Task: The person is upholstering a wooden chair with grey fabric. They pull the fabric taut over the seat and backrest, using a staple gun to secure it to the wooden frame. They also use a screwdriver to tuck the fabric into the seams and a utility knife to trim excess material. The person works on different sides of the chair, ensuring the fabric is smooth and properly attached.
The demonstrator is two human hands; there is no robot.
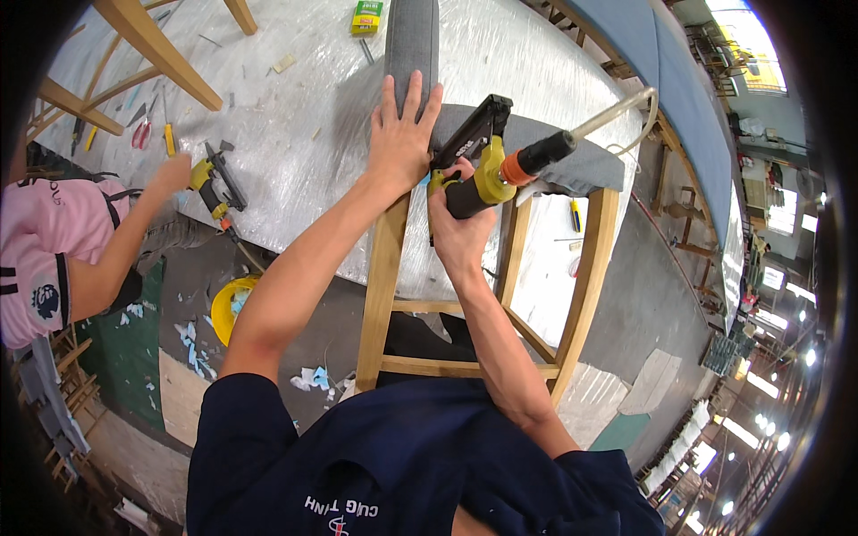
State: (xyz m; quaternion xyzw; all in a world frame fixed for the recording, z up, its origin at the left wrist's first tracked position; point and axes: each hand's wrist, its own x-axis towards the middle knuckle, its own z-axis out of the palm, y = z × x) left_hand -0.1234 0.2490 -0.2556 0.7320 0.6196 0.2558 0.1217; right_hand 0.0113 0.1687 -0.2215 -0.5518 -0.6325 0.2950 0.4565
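Note:
A wooden chair (382,295) with grey upholstery lies tipped on the table, its legs toward me. My left hand (400,147) rests with fingers spread on the grey padded part (412,45) that runs away from me. My right hand (460,234) grips an air staple gun (490,174), yellow-green and black with an orange ring at its hose end. The gun's nose is close beside my left wrist, near where the padding meets the wood; its exact contact is hidden. A pale air hose (617,112) curves off to the right.
The table (295,134) is covered in clear plastic film. At left, a co-worker in pink (54,232) has a blurred hand by a second staple gun (217,186). Red-handled pliers (141,134), a green-yellow box (366,18) and a yellow bucket (223,313) are around.

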